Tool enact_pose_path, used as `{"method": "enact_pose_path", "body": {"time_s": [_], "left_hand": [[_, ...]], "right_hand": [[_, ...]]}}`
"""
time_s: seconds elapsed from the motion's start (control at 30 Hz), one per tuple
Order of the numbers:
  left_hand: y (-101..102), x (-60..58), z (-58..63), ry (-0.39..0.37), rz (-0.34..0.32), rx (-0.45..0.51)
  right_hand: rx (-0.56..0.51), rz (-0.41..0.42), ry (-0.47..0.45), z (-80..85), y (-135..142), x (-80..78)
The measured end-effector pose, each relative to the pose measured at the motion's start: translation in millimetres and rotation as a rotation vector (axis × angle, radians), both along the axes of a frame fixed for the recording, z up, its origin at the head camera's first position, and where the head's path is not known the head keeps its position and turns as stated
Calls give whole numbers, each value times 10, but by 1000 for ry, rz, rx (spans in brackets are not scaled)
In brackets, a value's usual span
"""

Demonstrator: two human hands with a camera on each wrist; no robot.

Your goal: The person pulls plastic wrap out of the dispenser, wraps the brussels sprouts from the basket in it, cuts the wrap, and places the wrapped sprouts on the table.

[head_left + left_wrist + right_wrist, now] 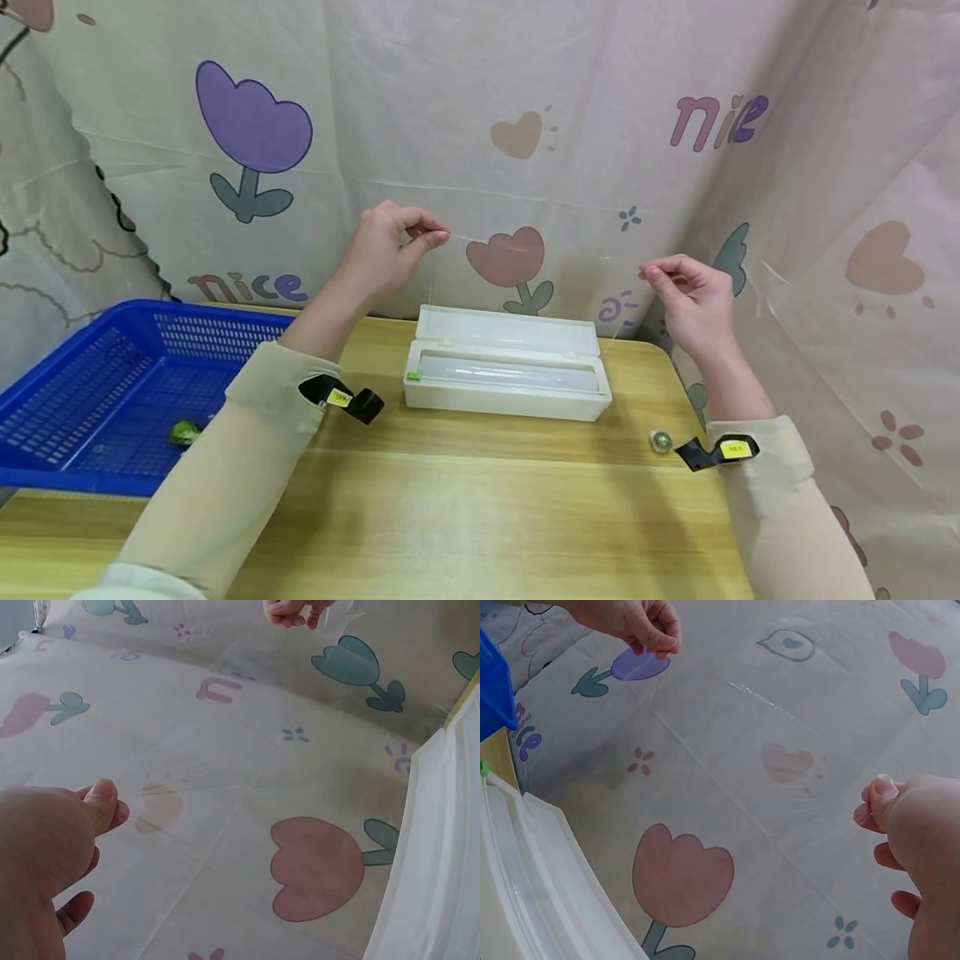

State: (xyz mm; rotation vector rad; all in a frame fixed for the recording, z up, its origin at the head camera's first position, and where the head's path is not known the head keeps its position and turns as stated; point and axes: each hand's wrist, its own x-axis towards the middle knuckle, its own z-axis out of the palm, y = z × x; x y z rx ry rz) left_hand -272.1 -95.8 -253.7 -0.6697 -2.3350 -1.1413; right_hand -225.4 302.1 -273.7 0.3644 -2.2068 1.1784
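A clear sheet of cling film (772, 705) stretches between my two hands, showing mainly as faint glints and edges. My left hand (386, 246) pinches one corner between thumb and forefinger, raised behind and left of the white cling film dispenser (510, 402). Held a little lower on the right, my right hand (693, 307) pinches the other corner in the same way. Below them, the dispenser sits on the table with its lid (513, 332) tipped back. Inside lies the film roll (510, 373), and a green slider (413, 376) is at the left end.
A blue plastic basket (161, 307) stands at the left, partly behind my left sleeve, with a small green vegetable (183, 432) inside. On the wooden table (480, 517), a small round green item in shiny wrap (661, 441) lies near my right wrist. A printed curtain (420, 100) hangs behind.
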Motion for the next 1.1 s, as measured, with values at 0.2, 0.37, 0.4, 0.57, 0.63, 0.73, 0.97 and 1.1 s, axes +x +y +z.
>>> {"method": "enact_pose_path", "body": {"time_s": [0.2,0.37,0.4,0.57,0.63,0.73,0.97,1.1], "left_hand": [[-13,223,-43,23,12,-9],[-3,456,-128,31,14,9],[0,501,-151,36,10,21],[15,754,-288,56,-12,70],[20,853,-355,53,-21,83],[32,991,-463,28,-34,99],[-25,1242,-713,18,-86,91],[-110,1333,-838,51,-133,54]], "right_hand": [[31,77,66,-33,44,119],[34,131,106,-84,86,225],[33,143,113,-97,96,249],[30,217,119,-172,154,388],[29,240,112,-204,178,442],[22,277,91,-250,220,516],[-54,451,62,-348,287,685],[-59,581,70,-434,314,774]]}}
